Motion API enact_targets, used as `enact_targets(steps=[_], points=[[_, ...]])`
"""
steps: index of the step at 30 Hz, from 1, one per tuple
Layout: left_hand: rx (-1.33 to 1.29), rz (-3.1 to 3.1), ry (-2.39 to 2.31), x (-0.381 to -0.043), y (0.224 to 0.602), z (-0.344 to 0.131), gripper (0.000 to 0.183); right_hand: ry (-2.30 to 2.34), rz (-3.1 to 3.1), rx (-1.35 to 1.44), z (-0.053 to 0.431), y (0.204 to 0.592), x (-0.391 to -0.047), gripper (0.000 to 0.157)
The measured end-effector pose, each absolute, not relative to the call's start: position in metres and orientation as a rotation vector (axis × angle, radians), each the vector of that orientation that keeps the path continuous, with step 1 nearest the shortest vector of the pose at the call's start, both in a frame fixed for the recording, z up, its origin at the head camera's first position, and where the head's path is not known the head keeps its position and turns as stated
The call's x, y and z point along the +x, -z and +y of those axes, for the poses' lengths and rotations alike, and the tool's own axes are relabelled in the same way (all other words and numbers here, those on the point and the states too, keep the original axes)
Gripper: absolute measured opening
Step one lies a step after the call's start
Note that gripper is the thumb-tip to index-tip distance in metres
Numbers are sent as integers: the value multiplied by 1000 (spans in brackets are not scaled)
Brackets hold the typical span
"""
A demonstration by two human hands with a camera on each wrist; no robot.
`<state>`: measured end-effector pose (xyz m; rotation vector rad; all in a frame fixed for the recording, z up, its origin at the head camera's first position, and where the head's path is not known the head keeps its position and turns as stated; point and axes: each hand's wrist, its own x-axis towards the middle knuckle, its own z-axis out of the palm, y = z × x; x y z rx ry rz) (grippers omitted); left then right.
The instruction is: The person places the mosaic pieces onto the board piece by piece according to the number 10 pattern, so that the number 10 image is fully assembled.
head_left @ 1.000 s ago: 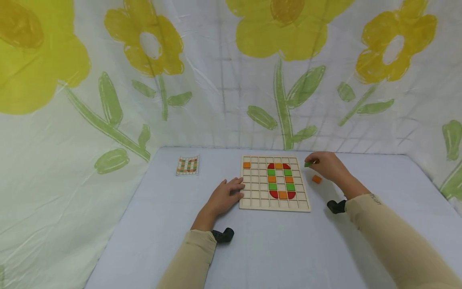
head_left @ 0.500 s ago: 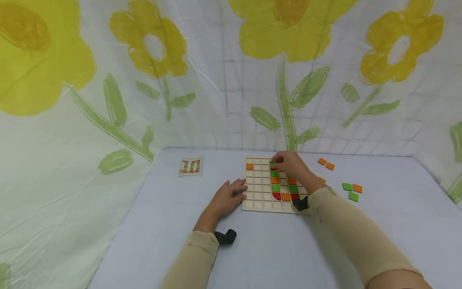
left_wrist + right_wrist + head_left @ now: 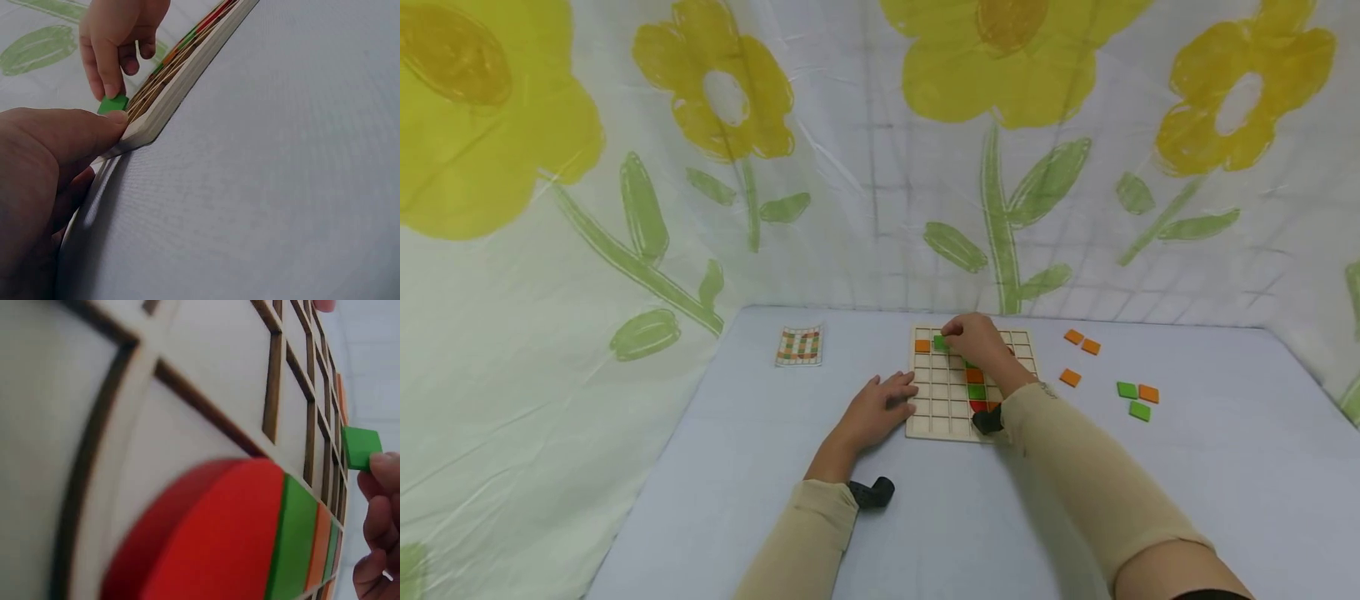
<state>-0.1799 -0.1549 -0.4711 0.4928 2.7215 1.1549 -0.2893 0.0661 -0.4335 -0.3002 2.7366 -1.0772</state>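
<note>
A wooden grid board (image 3: 929,426) lies on the table, its right part covered by the right arm. My right hand (image 3: 981,340) pinches a green square tile (image 3: 940,342) between thumb and fingers. In the right wrist view that green tile (image 3: 360,449) is held tilted just over the far grid cells. An orange tile (image 3: 922,346) sits in a cell to its left. My left hand (image 3: 874,412) rests at the board's left edge, fingers spread. Its thumb (image 3: 94,128) lies along the edge in the left wrist view. Red, green and orange tiles form a partly hidden figure.
Loose orange tiles (image 3: 1070,377) and green tiles (image 3: 1127,389) lie right of the board. A small pattern card (image 3: 799,347) lies at the back left. Behind the table hangs a white cloth (image 3: 835,250) with yellow flowers.
My right hand has carried the green tile leftward from beside the board, across it, to near the orange tile. The left hand stays at the board's edge.
</note>
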Motion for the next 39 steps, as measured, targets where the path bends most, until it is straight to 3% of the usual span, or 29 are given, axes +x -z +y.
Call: enact_targets(steps=[23,28,39], points=[[480,2719,-1158,-179,472,-151,37,782,2728,-400,67,433,-287,37],[487,2715,-1175,-180,473,-149,37,833,2768,-424,97,428,-290,36],[451,2730,-1167,-180,476,-153,38,806,2886,-180,192,413,-289,44]])
